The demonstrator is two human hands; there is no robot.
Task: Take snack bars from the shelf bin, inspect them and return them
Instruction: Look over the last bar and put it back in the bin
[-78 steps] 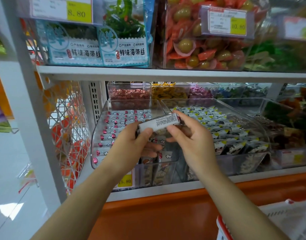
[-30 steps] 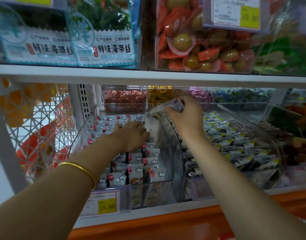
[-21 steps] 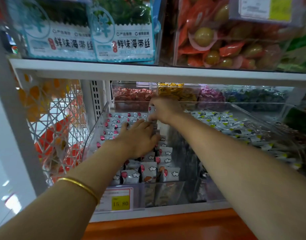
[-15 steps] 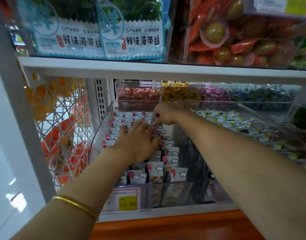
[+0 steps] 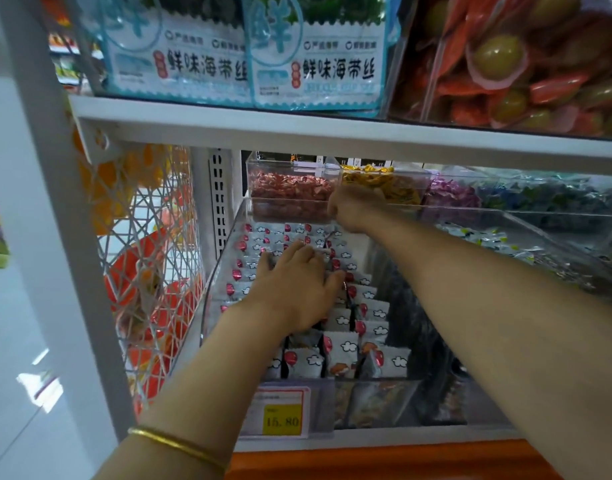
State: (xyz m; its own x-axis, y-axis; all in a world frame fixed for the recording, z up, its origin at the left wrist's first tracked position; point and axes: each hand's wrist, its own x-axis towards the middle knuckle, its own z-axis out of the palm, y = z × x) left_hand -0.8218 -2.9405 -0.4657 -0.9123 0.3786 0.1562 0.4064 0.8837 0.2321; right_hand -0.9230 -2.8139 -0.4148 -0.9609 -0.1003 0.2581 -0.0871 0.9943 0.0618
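Closest in: yellow price tag (image 5: 282, 415) on the front of the clear bin (image 5: 213, 289), just under the left forearm, gold bangle (image 5: 180, 445) on that wrist.

Past that, left hand (image 5: 294, 285) lying palm down right on top of the snack bars (image 5: 342, 351). Fingers straight and together, pressing rather than gripping, nothing held.

Bars packed in rows running away from the body. Standing on end as far as can be made out, so long axis pointing up out of the bin, wrapper tops right under the palm.

Further back, right hand (image 5: 353, 209) at the far end of the same bin, beyond and a bit right of the left fingertips. Knuckles up, fingers curled under. Can't tell whether holding a bar or just tucked in, fingertips hidden behind the hand itself.

Right behind it, small clear box of red candies (image 5: 290, 192) and one of yellow sweets (image 5: 380, 181).

Key bit for the next move: bars directly beneath both hands, left nearer the front and middle rows, right nearer the back row. Guessing a pick from the back suits the right, pinching a top edge and lifting straight up.
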